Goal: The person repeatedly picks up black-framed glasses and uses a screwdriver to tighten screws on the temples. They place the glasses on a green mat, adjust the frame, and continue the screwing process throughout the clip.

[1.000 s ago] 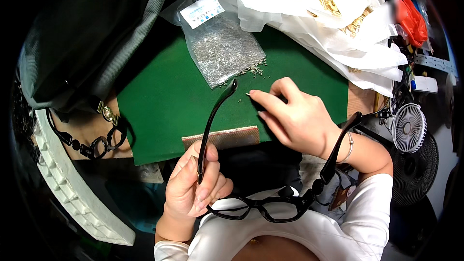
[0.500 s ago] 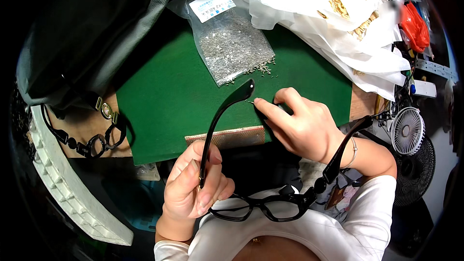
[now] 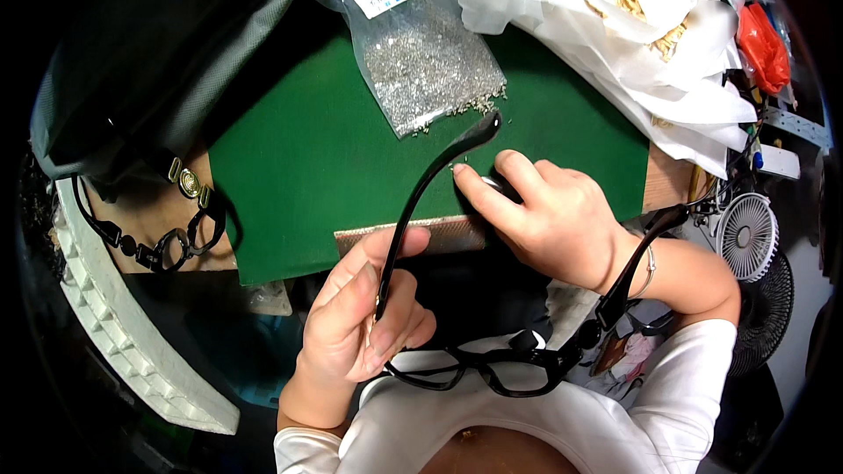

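Note:
A pair of black-framed glasses (image 3: 553, 360) is held in my left hand (image 3: 364, 312), with thumb and fingers closed around one temple arm near its hinge. That arm's curved tip (image 3: 485, 130) reaches up over the green mat, while the other temple passes across my right forearm. My right hand (image 3: 549, 224) rests on the mat, its index fingertip beside a tiny metal screw (image 3: 454, 167). A dark, shiny metal tool (image 3: 502, 189) shows between its curled fingers, mostly hidden. Beyond the hands lies a clear bag (image 3: 430, 61) of small silver screws, some spilled at its open edge.
White plastic wrapping (image 3: 597, 44) with gold-coloured chain pieces lies at the far right. A textured strip (image 3: 439, 237) sits on the green mat's (image 3: 290, 184) near edge. Black straps with gold buckles (image 3: 189, 183) lie left. A white fan (image 3: 746, 235) stands right, a white foam piece (image 3: 132, 342) left.
The temple arm in my left hand has tilted, its tip swinging right and away toward the bag. My left index finger has extended. My right index fingertip stays low by the mat.

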`<move>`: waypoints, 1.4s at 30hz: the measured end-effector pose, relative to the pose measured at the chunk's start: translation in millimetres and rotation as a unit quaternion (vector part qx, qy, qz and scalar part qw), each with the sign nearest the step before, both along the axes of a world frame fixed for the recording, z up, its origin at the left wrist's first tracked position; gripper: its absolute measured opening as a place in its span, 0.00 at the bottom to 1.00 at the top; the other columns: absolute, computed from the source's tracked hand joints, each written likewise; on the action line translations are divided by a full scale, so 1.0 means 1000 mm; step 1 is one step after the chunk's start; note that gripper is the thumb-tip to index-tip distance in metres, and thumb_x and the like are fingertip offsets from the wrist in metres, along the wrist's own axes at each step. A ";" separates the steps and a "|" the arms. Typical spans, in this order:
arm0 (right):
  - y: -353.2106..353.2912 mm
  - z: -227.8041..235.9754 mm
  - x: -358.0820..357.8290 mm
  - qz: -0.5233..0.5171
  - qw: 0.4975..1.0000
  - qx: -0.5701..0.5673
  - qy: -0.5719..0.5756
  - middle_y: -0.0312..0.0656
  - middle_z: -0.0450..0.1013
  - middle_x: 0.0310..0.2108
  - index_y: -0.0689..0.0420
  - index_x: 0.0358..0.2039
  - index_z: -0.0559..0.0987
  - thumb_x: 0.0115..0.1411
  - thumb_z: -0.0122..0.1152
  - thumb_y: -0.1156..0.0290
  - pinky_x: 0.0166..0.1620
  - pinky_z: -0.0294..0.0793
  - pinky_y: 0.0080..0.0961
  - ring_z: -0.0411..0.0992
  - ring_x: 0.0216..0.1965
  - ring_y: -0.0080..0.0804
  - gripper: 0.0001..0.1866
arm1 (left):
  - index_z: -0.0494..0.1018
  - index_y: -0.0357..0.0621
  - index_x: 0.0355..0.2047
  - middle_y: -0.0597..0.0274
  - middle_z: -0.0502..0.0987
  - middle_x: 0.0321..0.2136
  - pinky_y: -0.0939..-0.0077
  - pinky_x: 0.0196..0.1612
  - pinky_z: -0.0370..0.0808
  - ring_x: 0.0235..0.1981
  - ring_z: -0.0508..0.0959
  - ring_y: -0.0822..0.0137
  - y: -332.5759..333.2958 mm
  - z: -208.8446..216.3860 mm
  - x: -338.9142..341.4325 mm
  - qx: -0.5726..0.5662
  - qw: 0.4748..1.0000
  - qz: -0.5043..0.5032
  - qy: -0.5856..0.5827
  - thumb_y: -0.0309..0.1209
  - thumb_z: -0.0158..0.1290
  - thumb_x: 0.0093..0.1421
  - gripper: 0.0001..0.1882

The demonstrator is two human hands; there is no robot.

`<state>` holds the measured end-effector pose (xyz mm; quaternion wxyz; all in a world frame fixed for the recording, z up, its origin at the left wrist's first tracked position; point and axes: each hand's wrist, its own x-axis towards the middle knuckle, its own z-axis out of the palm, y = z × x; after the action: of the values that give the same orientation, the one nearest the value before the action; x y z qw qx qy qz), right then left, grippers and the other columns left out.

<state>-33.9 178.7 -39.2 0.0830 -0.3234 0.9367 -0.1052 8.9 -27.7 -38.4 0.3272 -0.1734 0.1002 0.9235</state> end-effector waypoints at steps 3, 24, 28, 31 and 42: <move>-0.002 0.000 0.000 -0.009 0.999 -0.020 -0.037 0.39 0.64 0.27 0.55 0.40 0.72 0.42 0.58 0.77 0.22 0.69 0.22 0.68 0.21 0.30 0.21 | 0.56 0.36 0.52 0.69 0.62 0.10 0.86 0.20 0.58 0.07 0.58 0.80 -0.001 -0.002 0.001 -0.005 1.000 -0.006 -0.017 0.35 0.35 0.63 0.21; -0.019 0.043 -0.012 -0.192 0.499 -0.368 -0.761 0.37 0.69 0.27 0.60 0.46 0.64 0.61 0.42 0.71 0.16 0.63 0.11 0.63 0.16 0.15 0.13 | 0.58 0.39 0.51 0.70 0.64 0.11 0.86 0.17 0.60 0.06 0.59 0.81 0.001 -0.013 0.008 0.098 0.995 0.000 -0.030 0.35 0.38 0.62 0.20; -0.024 0.049 -0.011 -0.255 0.426 -0.390 -0.775 0.40 0.71 0.31 0.62 0.45 0.64 0.60 0.43 0.70 0.17 0.64 0.12 0.64 0.17 0.17 0.14 | 0.58 0.39 0.51 0.71 0.63 0.11 0.86 0.18 0.61 0.07 0.59 0.82 -0.003 -0.014 0.004 0.060 0.998 -0.025 -0.020 0.36 0.38 0.62 0.20; -0.021 0.045 -0.009 -0.224 0.449 -0.399 -0.767 0.41 0.71 0.32 0.63 0.45 0.63 0.60 0.42 0.70 0.18 0.65 0.13 0.64 0.17 0.18 0.14 | 0.58 0.40 0.51 0.71 0.63 0.11 0.86 0.19 0.61 0.07 0.59 0.82 0.000 -0.010 0.005 0.052 0.996 -0.019 -0.063 0.36 0.38 0.62 0.20; -0.019 0.041 -0.011 -0.243 0.446 -0.351 -0.786 0.42 0.71 0.33 0.62 0.39 0.62 0.60 0.43 0.66 0.16 0.63 0.13 0.64 0.16 0.19 0.13 | 0.58 0.40 0.51 0.72 0.63 0.11 0.86 0.18 0.62 0.07 0.59 0.82 0.001 -0.015 0.004 0.047 0.997 -0.036 -0.048 0.37 0.40 0.61 0.21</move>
<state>-45.2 160.1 2.3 0.6344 0.1369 0.3946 -0.6505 13.2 -27.2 -53.7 0.3728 -0.1985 0.0469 0.9052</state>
